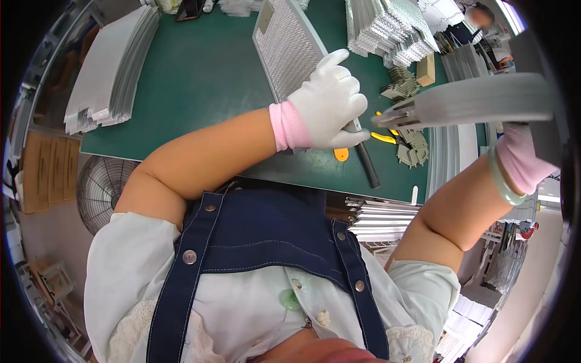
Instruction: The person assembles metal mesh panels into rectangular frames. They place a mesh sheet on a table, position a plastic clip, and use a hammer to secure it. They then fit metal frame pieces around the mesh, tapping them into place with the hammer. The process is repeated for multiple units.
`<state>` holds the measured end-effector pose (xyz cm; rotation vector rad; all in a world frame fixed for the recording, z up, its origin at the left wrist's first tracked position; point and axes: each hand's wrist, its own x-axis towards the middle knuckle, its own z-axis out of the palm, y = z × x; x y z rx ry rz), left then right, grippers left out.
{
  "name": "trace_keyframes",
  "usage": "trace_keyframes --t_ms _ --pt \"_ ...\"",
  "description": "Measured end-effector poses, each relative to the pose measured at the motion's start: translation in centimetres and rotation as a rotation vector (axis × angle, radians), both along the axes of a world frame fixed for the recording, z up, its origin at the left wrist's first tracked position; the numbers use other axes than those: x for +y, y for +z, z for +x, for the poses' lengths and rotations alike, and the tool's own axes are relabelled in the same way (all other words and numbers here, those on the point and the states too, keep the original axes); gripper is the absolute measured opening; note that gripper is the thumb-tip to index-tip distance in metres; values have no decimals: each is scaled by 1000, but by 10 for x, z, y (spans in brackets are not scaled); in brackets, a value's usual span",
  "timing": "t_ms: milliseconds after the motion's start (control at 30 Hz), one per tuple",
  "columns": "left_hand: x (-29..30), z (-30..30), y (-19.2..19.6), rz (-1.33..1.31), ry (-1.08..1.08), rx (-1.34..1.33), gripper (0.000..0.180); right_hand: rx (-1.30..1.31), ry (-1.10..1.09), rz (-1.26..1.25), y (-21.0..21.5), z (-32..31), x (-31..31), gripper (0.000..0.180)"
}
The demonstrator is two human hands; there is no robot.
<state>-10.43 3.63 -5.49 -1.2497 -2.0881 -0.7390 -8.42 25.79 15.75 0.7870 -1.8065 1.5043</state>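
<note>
My left hand (331, 100), in a white glove with a pink cuff, grips the edge of a silver mesh panel (284, 54) with a thin metal frame. The panel stands tilted on the green table, its lower end partly hidden by the hand. At the right, a pink cuff marks my right hand (521, 154), raised off the table. Its fingers are hidden behind a large, blurred pale-grey long object (475, 100) close to the camera, so its grip does not show. Below my left hand lie a black handle (368, 166) and an orange rounded piece (341, 155).
Yellow-handled pliers (385, 138) lie beside grey-green flat pieces (413, 149) on the green table (200, 78). Silver panels (112, 69) are stacked left, mesh sheets (387, 27) far right near a wooden block (425, 71). A fan (100, 190) stands below left. Another person (475, 24) is beyond.
</note>
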Motion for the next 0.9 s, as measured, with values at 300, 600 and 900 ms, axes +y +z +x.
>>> trace_keyframes --t_ms 300,600,900 --pt "1 0 -4 108 -36 13 36 -71 -34 -159 -19 8 14 25" --pt "1 3 0 26 37 1 39 -129 -26 -276 -16 11 22 22" --pt "5 2 -3 44 15 31 37 -505 214 -673 -55 -35 2 19"
